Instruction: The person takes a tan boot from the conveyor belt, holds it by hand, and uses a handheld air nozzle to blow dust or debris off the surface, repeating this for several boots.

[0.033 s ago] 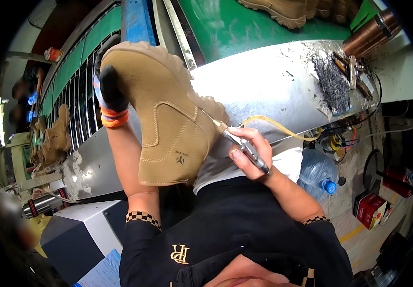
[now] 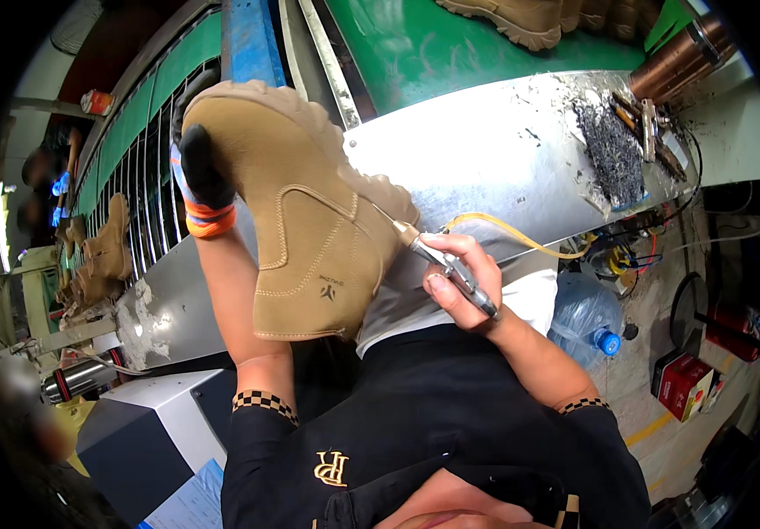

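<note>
A tan boot (image 2: pixel 305 212) hangs tilted over my lap, its sole toward the upper right and its shaft opening toward me. My gloved left hand (image 2: pixel 202 181), black-tipped with an orange and blue cuff, grips the toe end. The thumb shows on the upper, while the other fingers are mostly hidden behind the boot. In my bare right hand (image 2: pixel 463 282) is a pen-shaped metal tool (image 2: pixel 452 275) with a brass-coloured collar. Its thin tip points at the seam between the sole and the upper near the heel; whether it touches, I cannot tell.
A metal worktop (image 2: pixel 485 150) lies beyond the boot, with dark scraps (image 2: pixel 609 159) and small tools at its right. A yellow hose (image 2: pixel 516 234) curves near my right hand. Further boots (image 2: pixel 521 19) rest on the green surface (image 2: pixel 450 70). A water jug (image 2: pixel 584 317) stands at the right.
The boot has tilted slightly and shifted a little left in my left hand. My right hand and the metal tool stay nearly where they were.
</note>
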`<state>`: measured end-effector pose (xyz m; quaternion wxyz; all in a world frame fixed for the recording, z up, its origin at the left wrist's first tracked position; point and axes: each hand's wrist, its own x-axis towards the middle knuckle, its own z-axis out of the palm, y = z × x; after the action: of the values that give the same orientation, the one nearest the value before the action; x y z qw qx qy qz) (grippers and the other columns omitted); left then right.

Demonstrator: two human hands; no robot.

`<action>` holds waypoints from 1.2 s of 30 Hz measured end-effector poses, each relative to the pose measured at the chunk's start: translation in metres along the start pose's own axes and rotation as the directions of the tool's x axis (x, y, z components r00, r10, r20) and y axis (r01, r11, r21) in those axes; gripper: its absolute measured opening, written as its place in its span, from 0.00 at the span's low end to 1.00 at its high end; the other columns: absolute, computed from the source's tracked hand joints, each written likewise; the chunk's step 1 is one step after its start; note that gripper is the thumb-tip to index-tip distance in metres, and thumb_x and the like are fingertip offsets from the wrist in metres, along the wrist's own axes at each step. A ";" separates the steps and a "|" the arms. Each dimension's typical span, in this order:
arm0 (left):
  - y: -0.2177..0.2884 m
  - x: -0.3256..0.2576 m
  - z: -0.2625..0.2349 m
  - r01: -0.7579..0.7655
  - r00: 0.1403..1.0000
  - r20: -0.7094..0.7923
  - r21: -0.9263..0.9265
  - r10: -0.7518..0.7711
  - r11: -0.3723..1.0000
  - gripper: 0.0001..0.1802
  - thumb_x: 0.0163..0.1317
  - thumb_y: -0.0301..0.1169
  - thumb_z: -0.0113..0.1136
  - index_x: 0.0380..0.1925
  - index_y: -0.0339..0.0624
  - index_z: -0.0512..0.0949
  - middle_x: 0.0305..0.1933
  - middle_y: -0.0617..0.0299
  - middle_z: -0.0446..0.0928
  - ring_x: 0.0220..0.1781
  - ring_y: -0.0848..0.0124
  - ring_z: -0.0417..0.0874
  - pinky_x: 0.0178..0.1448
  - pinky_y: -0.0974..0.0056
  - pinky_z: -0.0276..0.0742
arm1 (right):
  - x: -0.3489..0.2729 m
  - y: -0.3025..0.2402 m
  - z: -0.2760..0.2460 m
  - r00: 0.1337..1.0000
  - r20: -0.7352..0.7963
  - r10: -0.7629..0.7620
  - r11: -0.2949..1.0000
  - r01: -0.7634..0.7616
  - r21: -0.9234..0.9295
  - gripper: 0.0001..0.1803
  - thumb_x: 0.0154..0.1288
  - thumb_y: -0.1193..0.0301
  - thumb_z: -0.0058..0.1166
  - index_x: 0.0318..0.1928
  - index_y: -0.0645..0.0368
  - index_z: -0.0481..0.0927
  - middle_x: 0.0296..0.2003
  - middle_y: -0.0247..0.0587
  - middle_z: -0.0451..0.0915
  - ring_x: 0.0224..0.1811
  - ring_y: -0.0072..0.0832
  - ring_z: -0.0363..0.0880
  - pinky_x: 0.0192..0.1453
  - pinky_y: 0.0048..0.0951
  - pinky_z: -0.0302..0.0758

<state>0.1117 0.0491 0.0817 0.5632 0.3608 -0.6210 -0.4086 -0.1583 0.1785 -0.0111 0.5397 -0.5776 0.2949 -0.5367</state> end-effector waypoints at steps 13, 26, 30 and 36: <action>-0.014 -0.115 -0.042 0.272 0.746 -0.415 -0.523 -0.520 0.808 0.35 0.69 0.57 0.42 0.61 0.39 0.69 0.60 0.51 0.73 0.60 0.55 0.76 0.66 0.47 0.70 | 0.005 -0.011 0.009 0.931 0.019 0.364 0.858 -0.343 0.381 0.23 0.68 0.75 0.45 0.62 0.68 0.64 0.22 0.34 0.68 0.20 0.18 0.65 0.26 0.21 0.64; 0.060 -0.235 -0.010 0.800 0.400 -0.526 -0.199 -0.751 0.566 0.38 0.70 0.59 0.40 0.67 0.40 0.61 0.65 0.53 0.68 0.62 0.60 0.75 0.56 0.56 0.79 | 0.023 0.009 0.027 0.985 -0.035 0.166 0.983 -0.163 0.087 0.23 0.66 0.74 0.51 0.60 0.64 0.67 0.25 0.35 0.78 0.27 0.14 0.72 0.31 0.21 0.68; 0.078 -0.240 0.024 0.882 0.340 -0.444 -0.157 -0.829 0.445 0.44 0.68 0.63 0.38 0.66 0.33 0.61 0.59 0.47 0.74 0.50 0.57 0.83 0.42 0.62 0.86 | 0.015 0.002 0.025 0.975 -0.021 0.220 0.969 -0.216 0.121 0.23 0.64 0.77 0.52 0.59 0.66 0.67 0.23 0.35 0.77 0.24 0.14 0.72 0.29 0.20 0.67; 0.082 -0.248 0.044 0.844 0.228 -0.288 -0.418 -0.930 0.336 0.43 0.70 0.63 0.35 0.65 0.31 0.61 0.56 0.42 0.76 0.47 0.53 0.85 0.41 0.61 0.87 | 0.012 -0.002 0.019 0.961 -0.006 0.276 0.955 -0.274 0.111 0.22 0.64 0.77 0.51 0.59 0.67 0.67 0.23 0.35 0.77 0.23 0.14 0.71 0.29 0.21 0.67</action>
<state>0.0953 0.3120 0.0551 0.3916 0.6872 -0.1028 -0.6032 -0.1383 0.1736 -0.0024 0.6367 -0.4949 0.3485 -0.4777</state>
